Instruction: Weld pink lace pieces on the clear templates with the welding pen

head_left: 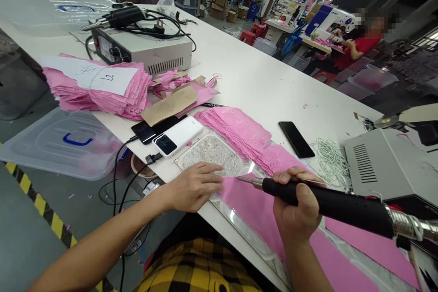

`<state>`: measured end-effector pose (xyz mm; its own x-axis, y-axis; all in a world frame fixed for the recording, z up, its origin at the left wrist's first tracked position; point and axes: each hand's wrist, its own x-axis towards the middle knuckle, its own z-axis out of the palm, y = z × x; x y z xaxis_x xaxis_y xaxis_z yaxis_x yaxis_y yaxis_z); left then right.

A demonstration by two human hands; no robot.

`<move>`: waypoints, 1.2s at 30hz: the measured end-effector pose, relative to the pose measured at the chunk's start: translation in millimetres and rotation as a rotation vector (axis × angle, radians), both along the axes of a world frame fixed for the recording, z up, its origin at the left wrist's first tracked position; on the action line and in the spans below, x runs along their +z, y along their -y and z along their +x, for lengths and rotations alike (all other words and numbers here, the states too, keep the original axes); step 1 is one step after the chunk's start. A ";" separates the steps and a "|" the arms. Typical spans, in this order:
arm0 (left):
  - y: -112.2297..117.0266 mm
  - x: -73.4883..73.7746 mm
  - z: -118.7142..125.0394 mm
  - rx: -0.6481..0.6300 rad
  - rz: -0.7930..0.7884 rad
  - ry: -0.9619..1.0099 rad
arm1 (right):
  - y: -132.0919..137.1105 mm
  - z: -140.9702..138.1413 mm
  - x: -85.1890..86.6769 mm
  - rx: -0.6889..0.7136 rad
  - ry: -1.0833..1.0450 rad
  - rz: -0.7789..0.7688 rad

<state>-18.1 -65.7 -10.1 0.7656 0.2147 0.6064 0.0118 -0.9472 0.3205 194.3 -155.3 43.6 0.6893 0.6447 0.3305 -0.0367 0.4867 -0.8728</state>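
My right hand (297, 203) is wrapped around a black handpiece (325, 203) with a tapered metal tip. That tip touches or sits just above the near-left end of a long pink fabric piece (253, 210). My left hand (193, 186) lies at that same end, fingers stretched out and fingertips at the fabric's edge; its thumb is mostly hidden. Under the fabric is a clear-edged board with a grey speckled pattern (208, 153). A fanned stack of pink lace-edged pieces (239, 132) lies along the board's far side.
Nearby are a white power bank (178, 136), a black phone (296, 139), pale elastic loops (329, 162) and a metal box (379, 159). Farther left stand a tied pink bundle (99, 86) and another box (160, 50) bearing a second handpiece (118, 18). Cables hang off the table edge. A person works beyond.
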 end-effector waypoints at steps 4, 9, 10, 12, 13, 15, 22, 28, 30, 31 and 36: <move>-3.2 2.6 -1.2 -0.011 -0.013 0.050 | 9.6 17.1 15.8 -0.105 -0.040 0.048; -6.4 11.2 13.4 0.013 0.012 -0.008 | 34.8 48.2 20.5 -0.288 0.025 0.034; -6.4 13.5 20.1 0.001 0.021 -0.045 | 38.4 52.2 17.8 -0.309 0.033 0.028; -6.5 17.6 36.5 -0.046 0.034 -0.121 | 42.2 57.0 10.6 -0.331 0.025 0.027; -6.7 19.1 45.2 -0.076 0.039 -0.157 | 42.4 57.9 7.1 -0.336 0.009 0.032; -7.8 20.6 61.1 -0.115 0.041 -0.220 | 40.4 57.4 1.6 -0.328 -0.023 0.041; -12.4 13.1 78.4 -0.113 0.000 -0.320 | 31.8 51.6 -3.2 -0.275 -0.024 0.057; -11.7 8.5 76.3 -0.104 0.011 -0.322 | 30.7 49.5 -5.9 -0.266 -0.023 0.043; -11.6 7.7 76.3 -0.105 0.016 -0.322 | 30.0 49.6 -6.0 -0.262 -0.010 0.038; -11.6 7.4 76.2 -0.106 0.017 -0.323 | 29.7 49.7 -6.0 -0.260 -0.005 0.038; -11.6 7.3 76.0 -0.104 0.014 -0.319 | 29.6 49.9 -7.6 -0.232 0.018 0.051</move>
